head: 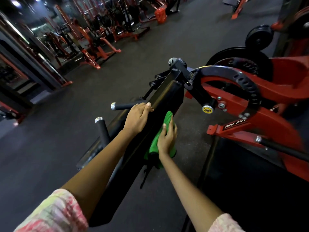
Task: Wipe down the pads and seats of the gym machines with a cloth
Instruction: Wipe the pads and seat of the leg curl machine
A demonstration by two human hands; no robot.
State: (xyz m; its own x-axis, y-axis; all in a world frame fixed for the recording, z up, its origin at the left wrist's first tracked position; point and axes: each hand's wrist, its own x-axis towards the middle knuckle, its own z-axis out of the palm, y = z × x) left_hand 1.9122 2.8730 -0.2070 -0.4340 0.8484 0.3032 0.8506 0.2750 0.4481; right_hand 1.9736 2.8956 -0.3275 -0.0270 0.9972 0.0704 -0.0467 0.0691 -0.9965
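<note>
Dim gym hall, dark rubber floor [150, 47], rows of red-and-black machines receding at upper left. Right hand [167, 137] laid flat with fingers straight on a green cloth [154, 144], pressing it against the right-hand side of a long black pad [133, 158] running from the viewer toward the machine's pivot. Left hand [138, 117] resting on the pad's upper edge, fingers extended and relaxed, thumb along the ridge, apparently steadying. Just beyond, two black handle pegs [122, 106] with silver end caps; farther right, a black curved adjustment plate [247, 84] with holes and a red frame [267, 121]. Wiping apparently mid-stroke along the pad's flank; next likely a sweep up the remaining length with steady pressure. White lettering on the frame legible only as "RN FI", remainder cut off.
</note>
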